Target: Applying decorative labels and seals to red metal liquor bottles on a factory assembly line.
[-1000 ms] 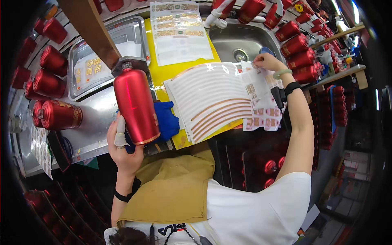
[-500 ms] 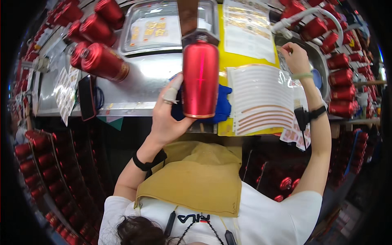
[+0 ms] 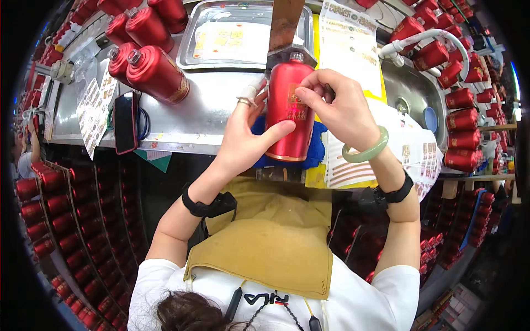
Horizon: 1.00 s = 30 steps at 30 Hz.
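A red bottle (image 3: 287, 144) with a bare metallic neck lies or leans on a blue cloth (image 3: 316, 144) at the counter's near edge. Around its left side is my left hand (image 3: 238, 138), thumb laid on the front and fingers behind; one finger wears a white wrap. Gold decal characters (image 3: 296, 115) show on the bottle's face. With thumb and forefinger pinched, my right hand (image 3: 341, 106) touches the upper part of this gold decal. A green bangle (image 3: 367, 150) circles the right wrist.
Several red bottles (image 3: 157, 74) stand at the left of the metal counter, beside a phone (image 3: 126, 122). A shallow metal tray (image 3: 190, 55) holds gold decals at the back. Right are decal sheets (image 3: 353, 60), a sink (image 3: 396, 91) and a white faucet (image 3: 422, 37). A brown post (image 3: 285, 25) rises behind the bottle.
My right hand has come from the sink to the bottle's front, where gold characters now show. My left fingers have loosened and shifted along the bottle's left side.
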Motion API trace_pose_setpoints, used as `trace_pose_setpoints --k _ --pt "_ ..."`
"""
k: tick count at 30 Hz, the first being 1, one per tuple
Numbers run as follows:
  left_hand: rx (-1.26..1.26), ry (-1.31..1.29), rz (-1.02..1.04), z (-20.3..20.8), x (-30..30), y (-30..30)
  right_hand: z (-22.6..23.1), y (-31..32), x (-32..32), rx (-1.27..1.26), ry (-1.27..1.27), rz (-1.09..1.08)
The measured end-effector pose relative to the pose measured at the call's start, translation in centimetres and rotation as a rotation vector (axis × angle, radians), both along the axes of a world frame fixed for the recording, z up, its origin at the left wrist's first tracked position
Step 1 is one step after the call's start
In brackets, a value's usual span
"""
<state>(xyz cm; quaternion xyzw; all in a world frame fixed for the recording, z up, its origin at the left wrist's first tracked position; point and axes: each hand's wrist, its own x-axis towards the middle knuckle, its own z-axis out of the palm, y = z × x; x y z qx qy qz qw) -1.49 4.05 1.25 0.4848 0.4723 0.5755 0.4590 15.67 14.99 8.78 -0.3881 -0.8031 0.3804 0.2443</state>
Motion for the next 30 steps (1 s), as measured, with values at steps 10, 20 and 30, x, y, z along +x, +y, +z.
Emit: trace_pose_setpoints --k 10,20,30 --pt "-0.193 -0.182 0.018 1.1 1.1 1.9 -4.1 0.5 -0.3 -0.225 0.280 -0.215" --pt "-0.177 -0.107 0.060 1.5 1.3 1.2 -5.1 -0.5 -0.9 -0.441 0.399 -0.269" --pt "-0.280 -0.559 -0.027 1.1 -0.2 1.7 -4.4 -0.1 -0.4 -0.606 0.522 -0.286"
